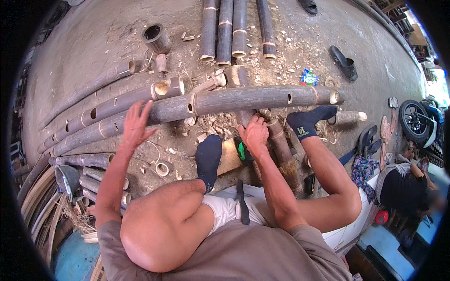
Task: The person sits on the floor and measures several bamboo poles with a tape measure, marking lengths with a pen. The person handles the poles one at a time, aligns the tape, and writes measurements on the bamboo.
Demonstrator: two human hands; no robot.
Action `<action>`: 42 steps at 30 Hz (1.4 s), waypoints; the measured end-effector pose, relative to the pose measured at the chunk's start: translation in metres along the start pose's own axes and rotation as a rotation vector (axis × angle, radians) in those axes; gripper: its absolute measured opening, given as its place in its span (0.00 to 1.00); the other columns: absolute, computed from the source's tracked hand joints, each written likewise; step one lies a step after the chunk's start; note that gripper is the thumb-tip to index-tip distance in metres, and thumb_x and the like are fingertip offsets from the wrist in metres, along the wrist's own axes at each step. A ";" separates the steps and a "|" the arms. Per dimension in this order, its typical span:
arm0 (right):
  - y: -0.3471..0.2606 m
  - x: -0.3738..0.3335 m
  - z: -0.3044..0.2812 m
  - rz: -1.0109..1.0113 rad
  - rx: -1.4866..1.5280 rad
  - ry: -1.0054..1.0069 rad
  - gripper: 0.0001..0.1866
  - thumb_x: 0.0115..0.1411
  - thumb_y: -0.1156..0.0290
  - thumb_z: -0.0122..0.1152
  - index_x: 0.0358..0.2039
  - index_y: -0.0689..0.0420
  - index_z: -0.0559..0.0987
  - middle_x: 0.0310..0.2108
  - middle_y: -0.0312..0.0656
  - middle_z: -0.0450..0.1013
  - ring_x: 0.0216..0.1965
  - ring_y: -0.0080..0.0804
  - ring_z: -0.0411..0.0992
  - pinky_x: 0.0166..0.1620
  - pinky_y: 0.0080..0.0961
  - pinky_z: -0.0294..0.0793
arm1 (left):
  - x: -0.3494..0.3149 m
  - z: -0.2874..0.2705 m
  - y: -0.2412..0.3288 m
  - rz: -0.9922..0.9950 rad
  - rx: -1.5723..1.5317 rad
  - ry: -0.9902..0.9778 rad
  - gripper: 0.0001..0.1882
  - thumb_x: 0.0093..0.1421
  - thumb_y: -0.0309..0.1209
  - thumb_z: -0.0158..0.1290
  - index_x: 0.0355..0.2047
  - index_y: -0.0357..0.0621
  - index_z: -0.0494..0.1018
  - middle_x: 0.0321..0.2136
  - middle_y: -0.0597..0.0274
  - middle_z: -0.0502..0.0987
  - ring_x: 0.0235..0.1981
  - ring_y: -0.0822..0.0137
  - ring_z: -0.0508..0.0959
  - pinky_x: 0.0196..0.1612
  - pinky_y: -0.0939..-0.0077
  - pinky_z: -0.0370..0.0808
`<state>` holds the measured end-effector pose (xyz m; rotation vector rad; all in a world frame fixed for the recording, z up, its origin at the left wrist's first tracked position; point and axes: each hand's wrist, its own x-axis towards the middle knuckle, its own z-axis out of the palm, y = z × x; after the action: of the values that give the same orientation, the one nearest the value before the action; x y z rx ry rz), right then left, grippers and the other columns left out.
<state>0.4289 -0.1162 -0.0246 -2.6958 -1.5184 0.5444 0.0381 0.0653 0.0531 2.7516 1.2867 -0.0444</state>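
A long dark bamboo pole (229, 101) with small slots cut in it lies across in front of me, resting on a shorter bamboo length (237, 76). My left hand (137, 122) is at the pole's left part, fingers spread and holding nothing; whether it touches the pole I cannot tell. Just below the pole's middle, my right hand (255, 135) is closed with its fingers curled down. What it grips, if anything, is hidden. Beside its wrist shows a green and black object (242, 151) of a kind I cannot make out.
A second slotted bamboo pole (136, 99) lies behind on the left, near a bamboo cup (156, 38). Several dark bamboo poles (225, 33) point away at the back. Wood chips litter the floor. A black sandal (343, 63), a motorcycle wheel (415, 122) and another person (403, 185) are at right.
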 end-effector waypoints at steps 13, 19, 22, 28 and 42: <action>0.000 0.000 -0.006 -0.002 0.094 -0.044 0.39 0.58 0.49 0.71 0.55 0.71 0.72 0.51 0.58 0.69 0.54 0.58 0.71 0.55 0.48 0.77 | 0.128 0.038 0.155 0.139 -0.153 -0.128 0.56 0.39 0.47 0.77 0.69 0.52 0.64 0.53 0.51 0.75 0.56 0.49 0.75 0.57 0.53 0.71; -0.003 -0.011 0.002 -0.038 0.138 -0.039 0.37 0.59 0.48 0.71 0.52 0.71 0.73 0.49 0.58 0.69 0.52 0.59 0.72 0.53 0.48 0.78 | 0.125 0.043 0.150 0.172 -0.196 -0.062 0.52 0.38 0.46 0.76 0.65 0.51 0.67 0.49 0.53 0.77 0.53 0.50 0.76 0.55 0.52 0.71; -0.005 -0.023 0.004 0.007 0.159 -0.008 0.39 0.60 0.48 0.70 0.56 0.70 0.71 0.50 0.58 0.69 0.52 0.58 0.72 0.52 0.49 0.77 | 0.121 0.040 0.152 0.166 -0.219 -0.105 0.51 0.38 0.46 0.76 0.63 0.52 0.69 0.48 0.53 0.77 0.53 0.50 0.76 0.54 0.52 0.72; 0.002 -0.039 -0.013 -0.081 0.143 0.025 0.44 0.61 0.53 0.67 0.70 0.67 0.62 0.52 0.56 0.69 0.55 0.57 0.70 0.54 0.51 0.75 | 0.119 0.040 0.161 0.123 -0.177 -0.088 0.52 0.36 0.47 0.77 0.64 0.52 0.69 0.48 0.55 0.77 0.54 0.50 0.76 0.56 0.51 0.71; 0.089 -0.116 -0.004 0.071 0.228 -0.238 0.26 0.60 0.61 0.66 0.54 0.61 0.72 0.50 0.66 0.74 0.50 0.67 0.77 0.53 0.57 0.78 | 0.114 0.032 0.154 0.148 -0.192 -0.133 0.53 0.41 0.43 0.75 0.69 0.52 0.65 0.57 0.48 0.75 0.60 0.47 0.73 0.61 0.50 0.70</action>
<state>0.4495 -0.2594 -0.0017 -2.5909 -1.3109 1.0062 0.2304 0.0507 0.0262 2.6216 0.9967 -0.0860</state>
